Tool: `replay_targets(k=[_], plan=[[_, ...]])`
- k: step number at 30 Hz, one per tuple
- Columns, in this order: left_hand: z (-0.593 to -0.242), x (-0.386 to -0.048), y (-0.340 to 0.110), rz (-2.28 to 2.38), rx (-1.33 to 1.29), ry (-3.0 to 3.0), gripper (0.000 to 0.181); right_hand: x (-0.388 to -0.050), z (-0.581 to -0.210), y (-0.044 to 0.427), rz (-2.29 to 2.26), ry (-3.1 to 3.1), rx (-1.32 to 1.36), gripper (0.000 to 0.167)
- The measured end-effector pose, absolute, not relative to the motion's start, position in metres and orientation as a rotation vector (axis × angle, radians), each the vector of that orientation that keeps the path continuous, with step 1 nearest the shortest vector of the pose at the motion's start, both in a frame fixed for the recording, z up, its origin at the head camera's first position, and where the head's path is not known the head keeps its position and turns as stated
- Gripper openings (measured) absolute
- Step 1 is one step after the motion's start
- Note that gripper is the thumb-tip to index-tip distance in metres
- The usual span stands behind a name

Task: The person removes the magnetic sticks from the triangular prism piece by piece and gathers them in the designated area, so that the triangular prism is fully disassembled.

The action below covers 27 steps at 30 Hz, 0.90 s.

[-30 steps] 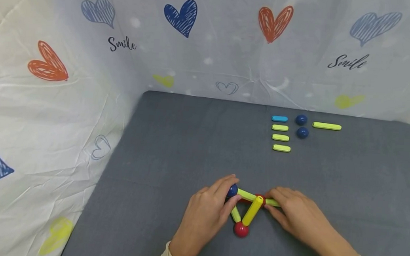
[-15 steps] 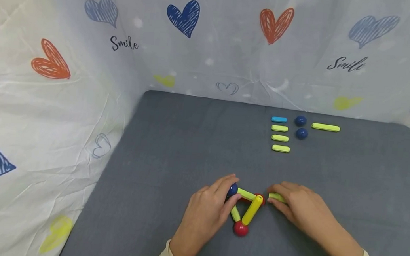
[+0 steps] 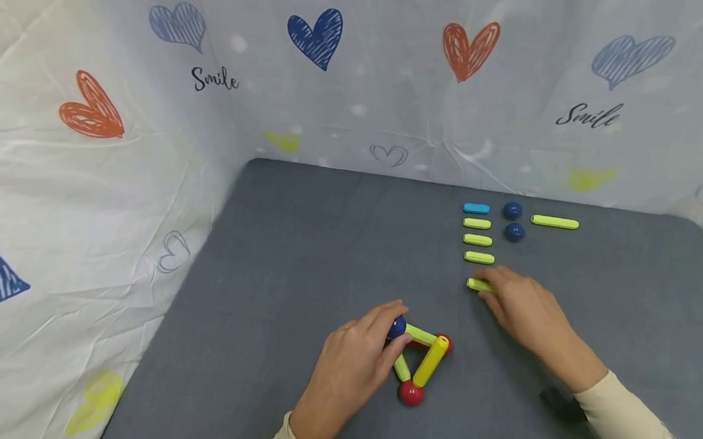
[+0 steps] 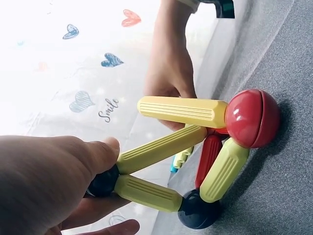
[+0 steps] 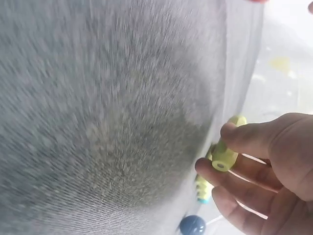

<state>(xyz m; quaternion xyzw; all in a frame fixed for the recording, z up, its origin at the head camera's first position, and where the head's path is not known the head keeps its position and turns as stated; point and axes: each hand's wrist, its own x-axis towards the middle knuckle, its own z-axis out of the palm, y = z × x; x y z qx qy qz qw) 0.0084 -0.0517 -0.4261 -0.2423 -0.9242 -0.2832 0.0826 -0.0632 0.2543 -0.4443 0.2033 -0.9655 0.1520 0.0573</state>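
Note:
The left hand (image 3: pixel 350 369) grips an upper dark blue ball (image 3: pixel 397 327) of a joined figure of sticks and balls. In the left wrist view, two light green sticks (image 4: pixel 149 192) run from that ball, one down to a lower dark blue ball (image 4: pixel 199 209). A yellow stick (image 4: pixel 183 111) rises from a red ball (image 4: pixel 253 118) with its other end free. Between thumb and fingers, the right hand (image 3: pixel 531 317) pinches a short light green stick (image 3: pixel 478 284), away from the figure and just below a column of short sticks.
On the grey cloth (image 3: pixel 301 243), a short blue stick (image 3: pixel 477 208) heads the column of several light green sticks (image 3: pixel 477 240). Two dark blue balls (image 3: pixel 514 232) lie right of it, then a longer light green stick (image 3: pixel 555 222). A printed curtain (image 3: pixel 361 77) hangs behind.
The right hand has drawn its light green stick off the figure's red ball and carried it up toward the column of sticks. The left hand has stayed on the blue ball.

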Motion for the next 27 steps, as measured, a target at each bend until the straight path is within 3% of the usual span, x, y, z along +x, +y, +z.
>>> replay_targets(k=[27], plan=[[-0.425, 0.007, -0.051, -0.858, -0.71, -2.794, 0.044, -0.09, -0.457, 0.256, 0.398, -2.887, 0.574, 0.026]])
